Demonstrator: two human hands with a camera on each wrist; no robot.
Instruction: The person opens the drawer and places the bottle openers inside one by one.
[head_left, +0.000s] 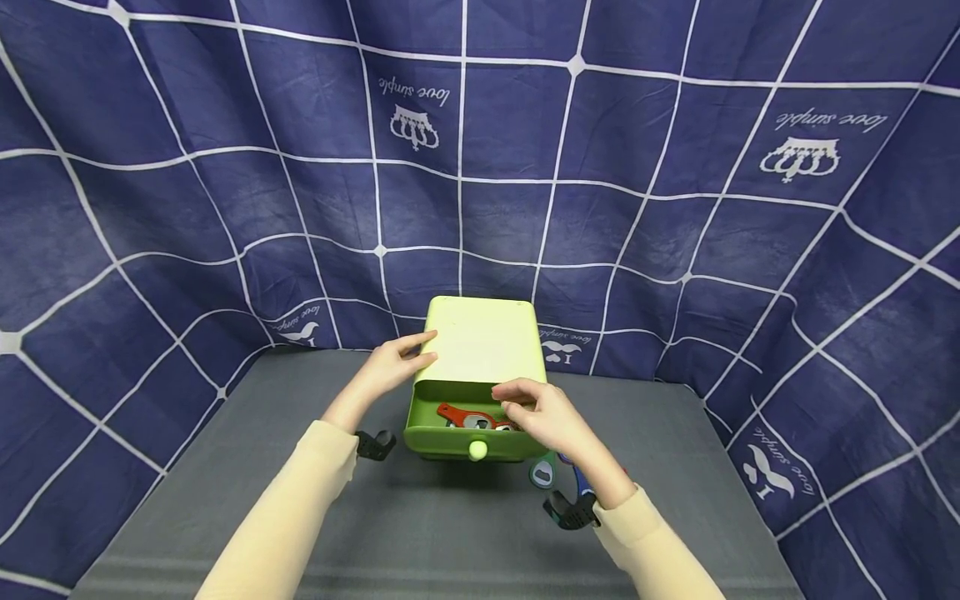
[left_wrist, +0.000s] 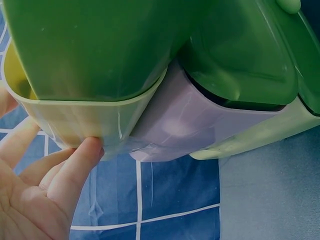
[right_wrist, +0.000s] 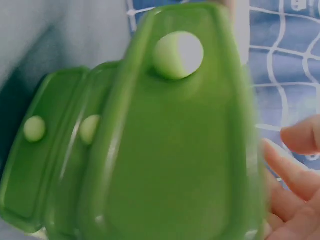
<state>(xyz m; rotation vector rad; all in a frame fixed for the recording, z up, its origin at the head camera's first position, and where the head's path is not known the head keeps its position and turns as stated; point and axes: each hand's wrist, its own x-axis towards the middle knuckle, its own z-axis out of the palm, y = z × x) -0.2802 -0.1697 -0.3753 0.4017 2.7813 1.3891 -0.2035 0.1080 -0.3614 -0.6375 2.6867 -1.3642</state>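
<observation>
A small stacked drawer cabinet [head_left: 483, 337] with a pale yellow-green top stands on the table. Its top green drawer [head_left: 442, 442] is pulled out, and a red bottle opener [head_left: 456, 414] with a metal insert lies inside among other pieces, partly hidden. My left hand [head_left: 384, 368] rests its fingertips against the cabinet's left side; in the left wrist view, fingers [left_wrist: 82, 165] touch the pale casing. Over the drawer's right edge is my right hand [head_left: 546, 414], fingers loosely bent, nothing visible in them. The right wrist view shows that hand [right_wrist: 295, 187] beside the drawer front, contact unclear.
Right of the cabinet, a green bottle opener [head_left: 542, 472] and a blue item [head_left: 581, 482] lie on the grey table [head_left: 465, 533], partly under my right forearm. Lower drawers [right_wrist: 47, 155] are closed. A blue checked curtain [head_left: 495, 217] surrounds the table's back and sides.
</observation>
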